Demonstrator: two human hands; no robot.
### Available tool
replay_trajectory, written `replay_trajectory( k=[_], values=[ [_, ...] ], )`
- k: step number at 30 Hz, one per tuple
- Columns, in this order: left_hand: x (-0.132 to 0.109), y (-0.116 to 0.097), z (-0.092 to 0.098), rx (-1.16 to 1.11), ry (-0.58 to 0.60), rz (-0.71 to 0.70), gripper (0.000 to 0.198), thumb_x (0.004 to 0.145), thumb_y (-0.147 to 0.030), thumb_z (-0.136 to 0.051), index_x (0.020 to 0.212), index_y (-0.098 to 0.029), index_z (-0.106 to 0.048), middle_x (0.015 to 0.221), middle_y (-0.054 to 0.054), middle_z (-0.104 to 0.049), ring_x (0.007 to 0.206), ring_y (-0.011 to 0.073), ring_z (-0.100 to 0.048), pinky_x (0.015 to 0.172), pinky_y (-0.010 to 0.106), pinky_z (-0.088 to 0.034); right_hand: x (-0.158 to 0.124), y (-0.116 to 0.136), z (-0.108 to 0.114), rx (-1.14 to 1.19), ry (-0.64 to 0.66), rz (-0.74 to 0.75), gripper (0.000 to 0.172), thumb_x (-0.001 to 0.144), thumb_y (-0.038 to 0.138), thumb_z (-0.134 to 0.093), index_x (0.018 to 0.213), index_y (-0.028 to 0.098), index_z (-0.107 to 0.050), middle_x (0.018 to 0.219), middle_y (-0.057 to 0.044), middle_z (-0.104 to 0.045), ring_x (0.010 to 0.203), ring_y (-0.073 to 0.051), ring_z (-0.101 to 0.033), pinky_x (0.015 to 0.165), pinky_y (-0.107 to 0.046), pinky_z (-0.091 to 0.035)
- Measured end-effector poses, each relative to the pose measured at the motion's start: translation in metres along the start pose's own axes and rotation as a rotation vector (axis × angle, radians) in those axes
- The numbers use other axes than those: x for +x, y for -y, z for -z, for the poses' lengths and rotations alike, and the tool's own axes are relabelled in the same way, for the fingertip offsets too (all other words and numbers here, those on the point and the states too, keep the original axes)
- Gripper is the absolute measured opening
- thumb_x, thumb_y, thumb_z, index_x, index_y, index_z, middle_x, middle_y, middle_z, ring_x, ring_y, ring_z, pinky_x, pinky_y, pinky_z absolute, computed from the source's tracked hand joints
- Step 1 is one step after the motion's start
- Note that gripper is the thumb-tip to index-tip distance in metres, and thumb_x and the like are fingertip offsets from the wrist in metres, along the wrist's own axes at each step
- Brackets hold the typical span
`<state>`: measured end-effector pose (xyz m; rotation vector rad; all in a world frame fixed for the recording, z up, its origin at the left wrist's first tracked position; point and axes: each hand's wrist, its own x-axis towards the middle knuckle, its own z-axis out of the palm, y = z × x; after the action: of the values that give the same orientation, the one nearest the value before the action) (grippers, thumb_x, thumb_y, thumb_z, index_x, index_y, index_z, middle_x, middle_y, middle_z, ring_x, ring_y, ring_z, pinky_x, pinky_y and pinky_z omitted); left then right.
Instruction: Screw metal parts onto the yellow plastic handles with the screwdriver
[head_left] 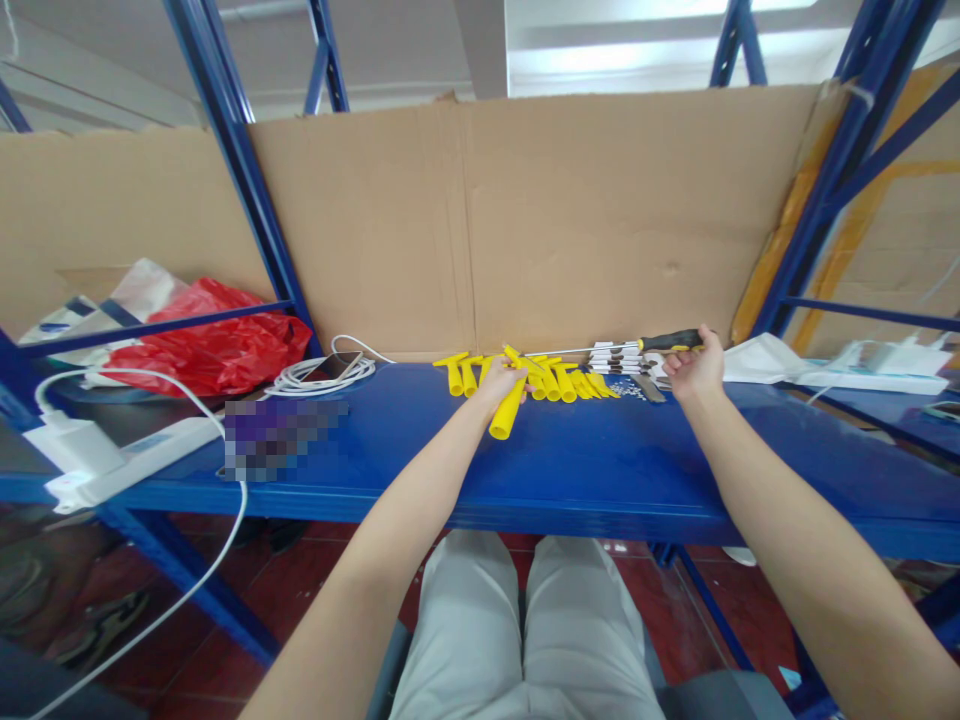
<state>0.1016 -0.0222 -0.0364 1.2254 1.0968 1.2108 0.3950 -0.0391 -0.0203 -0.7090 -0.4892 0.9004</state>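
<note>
My left hand (498, 382) is closed around a yellow plastic T-shaped tube (508, 418), its round open end facing me. My right hand (697, 366) grips a screwdriver (670, 341) by its black and yellow handle. The long metal shaft points left, and its tip is at or near the top of the tube; I cannot tell whether they touch. Behind and beside my left hand lie several more yellow T-shaped tubes (565, 384) and smaller yellow pieces (594, 385). White pieces with dark marks (613, 358) are stacked under the shaft, near small scattered white bits (625, 388).
A blue shelf top (585, 455) has a cardboard panel (600, 220) behind it. To the left are a coiled white cable (322, 374), a red plastic bag (217, 340) and a power strip (142, 460). Another white strip (870, 380) with plugs lies right.
</note>
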Motion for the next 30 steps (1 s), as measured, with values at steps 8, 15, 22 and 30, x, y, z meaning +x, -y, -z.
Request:
replay_trajectory(
  k=[8,15,22,30],
  values=[
    [-0.004,-0.003,-0.002,0.007,-0.005,0.002,0.037,0.089,-0.011,-0.063,0.12,-0.019,-0.047,0.091,0.003,-0.068,0.053,0.0101,-0.064,0.041,0.019,-0.044,-0.005,0.002,-0.002,0.031,-0.011,-0.031,0.044,0.093,0.047,-0.058,0.072,0.026,-0.025,0.048,0.011,-0.02,0.035,-0.008,-0.023,0.03,-0.02,-0.023],
    [-0.005,-0.001,0.0,0.189,-0.043,-0.07,0.034,0.091,-0.01,-0.056,0.12,-0.022,-0.044,0.107,0.005,-0.068,0.056,0.0089,-0.064,0.048,0.021,-0.048,-0.015,0.005,-0.008,0.006,0.032,-0.046,0.036,0.093,0.043,-0.052,0.071,0.025,-0.029,0.047,0.009,-0.023,0.036,-0.009,-0.027,0.031,-0.018,-0.024],
    [0.01,0.011,0.012,0.44,-0.152,-0.336,0.033,0.082,-0.003,-0.059,0.106,-0.022,-0.046,0.113,0.006,-0.066,0.081,0.0127,-0.069,0.071,0.023,-0.055,-0.02,0.016,-0.005,-0.15,0.125,-0.06,0.03,0.091,0.047,-0.049,0.072,0.025,-0.041,0.047,0.004,-0.035,0.037,-0.011,-0.028,0.031,-0.021,-0.023],
    [0.01,0.013,0.012,0.455,-0.128,-0.356,0.033,0.08,-0.003,-0.062,0.102,-0.023,-0.047,0.112,0.005,-0.066,0.087,0.0152,-0.069,0.076,0.025,-0.054,-0.01,0.014,0.004,-0.156,0.185,-0.1,0.052,0.09,0.069,-0.05,0.068,0.026,-0.032,0.044,0.009,-0.021,0.034,-0.008,-0.014,0.029,-0.021,-0.014]
  ],
)
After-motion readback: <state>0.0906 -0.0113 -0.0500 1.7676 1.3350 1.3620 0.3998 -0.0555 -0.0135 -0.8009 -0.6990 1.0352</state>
